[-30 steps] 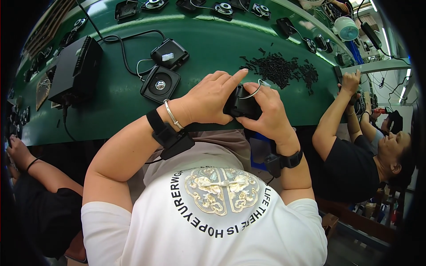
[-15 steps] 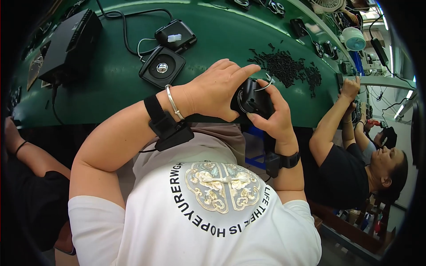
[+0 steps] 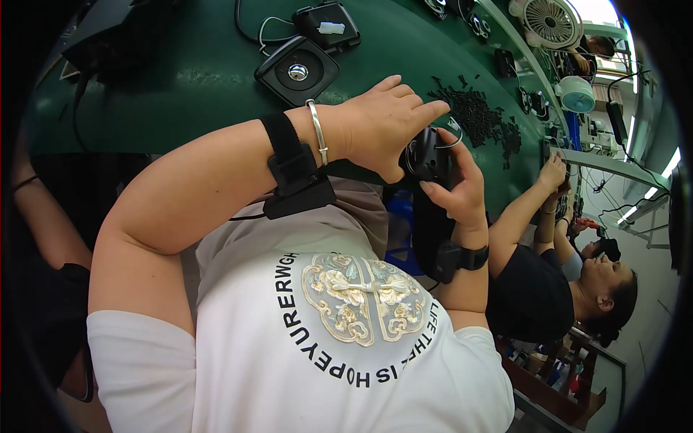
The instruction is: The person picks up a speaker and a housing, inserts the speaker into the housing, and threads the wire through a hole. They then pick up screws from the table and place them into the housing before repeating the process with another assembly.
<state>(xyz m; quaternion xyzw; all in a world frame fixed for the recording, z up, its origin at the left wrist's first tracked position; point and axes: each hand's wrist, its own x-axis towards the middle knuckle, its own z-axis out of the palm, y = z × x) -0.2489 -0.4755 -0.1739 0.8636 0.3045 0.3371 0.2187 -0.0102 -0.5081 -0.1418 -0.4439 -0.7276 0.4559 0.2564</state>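
A small black speaker [image 3: 433, 155] with a pale looped wire is between my hands, at the near edge of the green table. My right hand [image 3: 465, 180] grips its right side, thumb below and fingers behind. Around the left side curves my left hand [image 3: 379, 126], thumb at the near corner and index finger stretched across the far side; the palm's contact is hidden. Beyond my left wrist lies an open speaker half [image 3: 299, 68] with a shiny silver centre. It is wired to a black housing [image 3: 339, 16], on which a white connector [image 3: 330, 28] rests.
A pile of small black screws [image 3: 480, 119] lies beyond my right hand on the green table [image 3: 209, 94]. A black box [image 3: 119, 36] stands at the far left. Co-workers sit on both sides, with fans [image 3: 552, 22] and more speaker parts along the far right.
My view has shifted, so the table and its things sit higher in the picture. Both hands keep about the same hold around the speaker.
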